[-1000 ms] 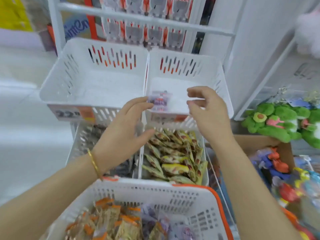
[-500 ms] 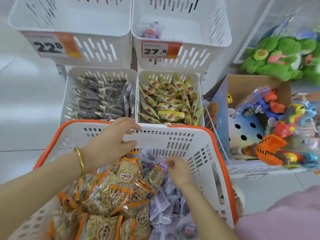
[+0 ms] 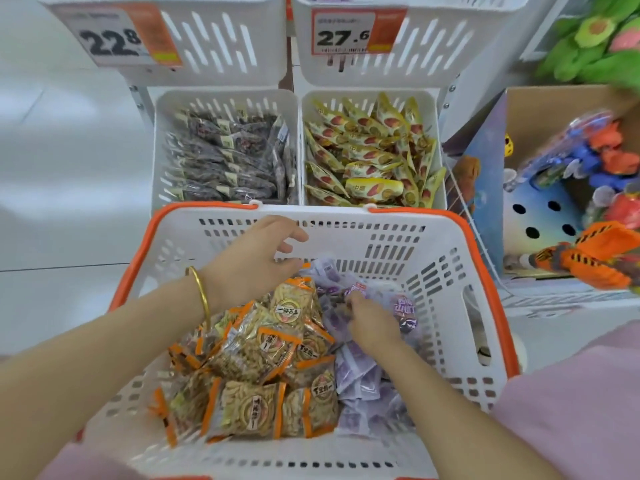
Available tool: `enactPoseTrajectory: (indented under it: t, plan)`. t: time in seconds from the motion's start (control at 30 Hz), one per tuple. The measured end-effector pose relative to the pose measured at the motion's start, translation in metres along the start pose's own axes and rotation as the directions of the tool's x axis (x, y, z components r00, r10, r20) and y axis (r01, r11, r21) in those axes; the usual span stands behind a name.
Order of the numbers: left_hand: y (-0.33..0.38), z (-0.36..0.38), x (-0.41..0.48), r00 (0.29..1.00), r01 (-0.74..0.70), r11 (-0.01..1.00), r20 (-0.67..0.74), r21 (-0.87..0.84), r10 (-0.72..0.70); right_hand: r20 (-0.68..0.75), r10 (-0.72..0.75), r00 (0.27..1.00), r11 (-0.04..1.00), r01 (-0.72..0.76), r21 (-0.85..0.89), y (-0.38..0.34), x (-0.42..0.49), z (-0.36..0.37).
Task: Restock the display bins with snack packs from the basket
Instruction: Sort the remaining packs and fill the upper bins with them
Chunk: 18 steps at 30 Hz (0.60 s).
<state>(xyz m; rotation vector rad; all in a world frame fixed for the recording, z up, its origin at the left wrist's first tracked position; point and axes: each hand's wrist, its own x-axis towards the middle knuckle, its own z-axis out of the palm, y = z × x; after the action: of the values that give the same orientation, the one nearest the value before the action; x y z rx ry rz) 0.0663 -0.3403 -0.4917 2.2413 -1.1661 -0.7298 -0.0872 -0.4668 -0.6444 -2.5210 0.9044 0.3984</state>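
Observation:
A white basket with an orange rim (image 3: 446, 282) fills the lower view. It holds orange-edged snack packs (image 3: 256, 355) on the left and purple snack packs (image 3: 360, 379) on the right. My right hand (image 3: 372, 323) is down among the purple packs, fingers closed around one near the top. My left hand (image 3: 258, 261) hovers over the basket's far side with fingers spread, holding nothing. Above, the upper right bin (image 3: 433, 43), tagged 27.6, shows a purple pack at its top edge. The upper left bin (image 3: 221, 39) is tagged 22.8.
Two lower bins stand behind the basket: one with dark packs (image 3: 228, 157), one with yellow packs (image 3: 374, 157). A cardboard box of plastic toys (image 3: 571, 188) sits to the right, green plush toys (image 3: 595, 39) above it. White floor lies to the left.
A second ago both hands were at the upper right bin, where a purple pack lay. They came down into the basket; the right hand now digs into the purple packs.

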Motion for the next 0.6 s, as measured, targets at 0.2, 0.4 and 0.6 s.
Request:
enactPoseTrajectory:
  t: [0.2, 0.4, 0.6]
  plan:
    - [-0.016, -0.001, -0.007, 0.998, 0.061, 0.998, 0.033, 0.022, -0.062, -0.051, 0.038, 0.998, 0.811, -0.001, 0.586, -0.02, 0.005, -0.063]
    - [-0.019, -0.006, -0.014, 0.999, 0.054, 0.999, 0.001, 0.011, -0.054, 0.194, -0.236, 0.952, 0.823, 0.09, 0.561, -0.055, 0.019, -0.029]
    - [-0.032, -0.007, -0.028, 0.996, 0.088, 0.995, 0.015, 0.049, -0.089, 0.037, -0.202, 0.979, 0.86, 0.16, 0.485, -0.061, 0.023, -0.019]
